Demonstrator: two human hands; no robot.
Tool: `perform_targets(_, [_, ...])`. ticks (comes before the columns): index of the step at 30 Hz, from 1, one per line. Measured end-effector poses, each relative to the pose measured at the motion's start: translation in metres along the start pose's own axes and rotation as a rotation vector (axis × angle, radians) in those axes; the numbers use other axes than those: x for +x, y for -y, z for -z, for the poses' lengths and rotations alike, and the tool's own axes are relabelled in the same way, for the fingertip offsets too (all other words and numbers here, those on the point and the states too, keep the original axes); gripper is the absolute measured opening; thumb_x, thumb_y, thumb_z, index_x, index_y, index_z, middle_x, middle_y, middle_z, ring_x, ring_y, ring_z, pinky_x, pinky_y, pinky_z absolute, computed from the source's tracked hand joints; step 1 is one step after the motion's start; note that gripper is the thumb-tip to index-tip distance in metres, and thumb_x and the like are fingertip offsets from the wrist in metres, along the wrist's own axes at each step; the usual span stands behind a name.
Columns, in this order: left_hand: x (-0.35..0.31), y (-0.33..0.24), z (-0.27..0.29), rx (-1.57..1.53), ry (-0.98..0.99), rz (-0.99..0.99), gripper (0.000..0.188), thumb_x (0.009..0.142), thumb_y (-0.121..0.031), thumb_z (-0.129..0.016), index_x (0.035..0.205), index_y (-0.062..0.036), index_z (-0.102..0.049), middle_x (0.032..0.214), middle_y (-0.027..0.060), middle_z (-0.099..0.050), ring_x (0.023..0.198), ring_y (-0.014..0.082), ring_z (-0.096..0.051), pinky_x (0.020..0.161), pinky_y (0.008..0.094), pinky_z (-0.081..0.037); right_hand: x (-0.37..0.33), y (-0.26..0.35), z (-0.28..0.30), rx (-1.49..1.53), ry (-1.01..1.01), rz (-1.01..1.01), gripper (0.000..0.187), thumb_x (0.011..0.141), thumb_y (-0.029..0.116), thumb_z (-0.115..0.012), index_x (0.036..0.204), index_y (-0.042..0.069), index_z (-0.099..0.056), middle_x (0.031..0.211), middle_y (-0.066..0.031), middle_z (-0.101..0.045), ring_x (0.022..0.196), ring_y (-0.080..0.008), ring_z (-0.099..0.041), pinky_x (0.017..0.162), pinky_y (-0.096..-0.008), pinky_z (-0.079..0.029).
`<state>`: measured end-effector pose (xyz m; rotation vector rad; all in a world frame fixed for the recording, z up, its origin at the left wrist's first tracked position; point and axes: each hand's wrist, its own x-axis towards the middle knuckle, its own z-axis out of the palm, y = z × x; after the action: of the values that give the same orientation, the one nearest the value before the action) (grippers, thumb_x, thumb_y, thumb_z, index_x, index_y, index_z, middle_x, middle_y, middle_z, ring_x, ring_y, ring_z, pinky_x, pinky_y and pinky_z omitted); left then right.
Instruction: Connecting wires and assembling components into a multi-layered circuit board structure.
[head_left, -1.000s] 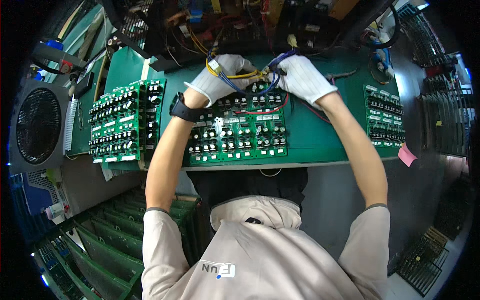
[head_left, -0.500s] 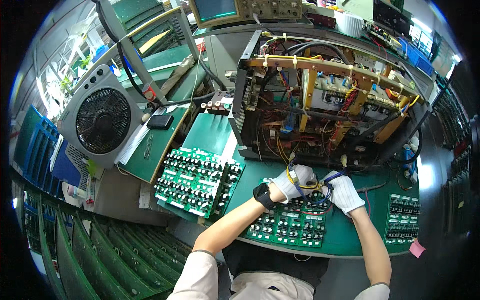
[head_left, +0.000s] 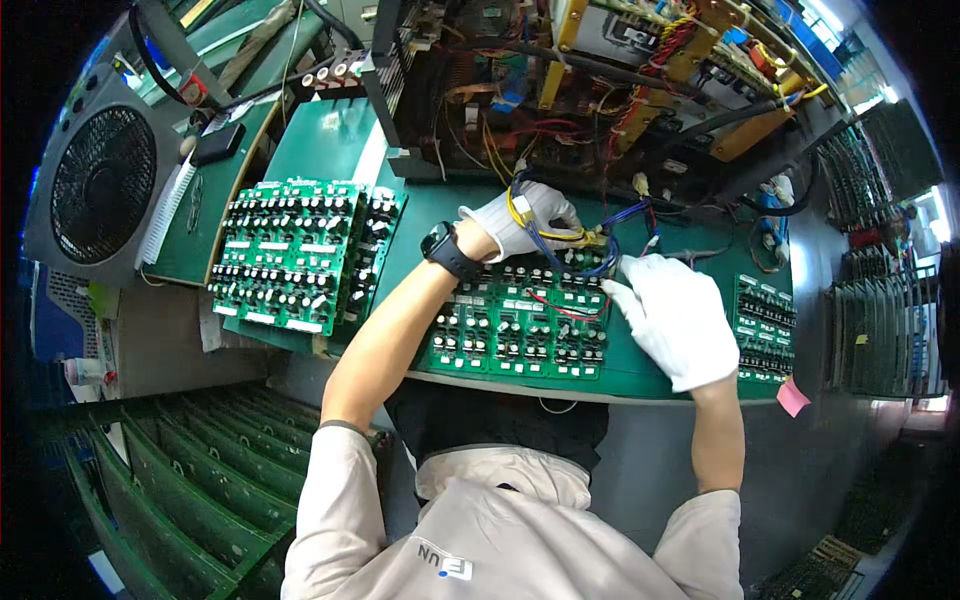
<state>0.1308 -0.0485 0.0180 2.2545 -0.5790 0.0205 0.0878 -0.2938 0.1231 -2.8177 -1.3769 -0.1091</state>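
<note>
My left hand (head_left: 525, 218), in a white glove with a black watch at the wrist, is closed on a wire bundle (head_left: 522, 206) of yellow and blue leads. The bundle loops down over the rear edge of a green circuit board (head_left: 517, 335) filled with small black and white components. My right hand (head_left: 678, 322), also gloved, hovers right of that board, its thumb and forefinger apart. Near its fingertips a thin red wire (head_left: 565, 312) curves across the board. Behind both hands stands an opened equipment chassis (head_left: 600, 110), full of cables, which the yellow leads run into.
Stacked circuit boards (head_left: 285, 255) lie to the left, and another board (head_left: 764, 330) at the right with a pink note (head_left: 792, 397) by the bench edge. A fan (head_left: 103, 185) stands far left. Green slotted racks (head_left: 190, 480) fill the lower left.
My right hand has come away from the wire bundle and moved nearer, opening its fingers. My left hand keeps its grip. The whole view has tilted downward.
</note>
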Motion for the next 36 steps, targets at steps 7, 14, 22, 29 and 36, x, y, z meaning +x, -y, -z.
perform_targets(7, [-0.012,0.001,-0.031,0.0,-0.099,-0.105,0.029,0.088,-0.032,-0.069,0.091,-0.0037,-0.076,0.085,0.0187,-0.07,0.079,0.0363,-0.067,0.07,0.0426,-0.053,-0.004,0.056,-0.047,0.206,-0.177,0.139,0.024,0.087,0.025,-0.071,0.102,0.005,-0.068,0.089,-0.0108,-0.069,0.076,-0.028,-0.067,0.063,-0.0393,-0.053])
perform_targets(14, [-0.015,-0.009,-0.034,0.005,-0.062,-0.012,0.028,0.088,-0.031,-0.068,0.09,-0.0036,-0.076,0.087,0.0187,-0.07,0.081,0.0361,-0.068,0.072,0.0414,-0.053,0.002,0.06,-0.066,0.084,-0.169,0.216,0.006,0.085,0.011,-0.062,0.087,0.007,-0.059,0.073,-0.0078,-0.057,0.064,-0.0249,-0.063,0.057,-0.0374,-0.05])
perform_targets(22, [-0.009,0.003,-0.015,0.082,-0.075,-0.102,0.021,0.082,-0.027,-0.074,0.089,-0.0068,-0.076,0.087,0.0164,-0.07,0.084,0.0345,-0.067,0.072,0.0421,-0.054,0.013,0.054,-0.06,0.067,-0.123,0.258,0.029,0.084,0.011,-0.057,0.109,-0.002,-0.06,0.088,-0.0144,-0.065,0.077,-0.0259,-0.066,0.065,-0.0353,-0.052])
perform_targets(29, [-0.022,0.014,-0.033,-0.019,-0.194,-0.077,0.025,0.074,-0.017,-0.081,0.094,-0.0032,-0.074,0.09,0.0151,-0.07,0.084,0.0325,-0.069,0.074,0.037,-0.056,-0.002,0.002,-0.031,0.476,-0.185,0.072,0.011,0.086,0.005,-0.069,0.097,0.002,-0.069,0.092,-0.0129,-0.071,0.083,-0.0289,-0.07,0.073,-0.0351,-0.055])
perform_targets(36, [-0.011,0.004,-0.024,0.108,-0.09,-0.091,0.025,0.081,-0.023,-0.079,0.094,-0.0021,-0.075,0.09,0.0157,-0.071,0.083,0.0324,-0.069,0.07,0.0376,-0.056,-0.016,-0.012,-0.049,0.409,-0.151,0.128,0.011,0.086,0.011,-0.07,0.093,0.004,-0.066,0.089,-0.0097,-0.067,0.083,-0.0295,-0.067,0.073,-0.0378,-0.053])
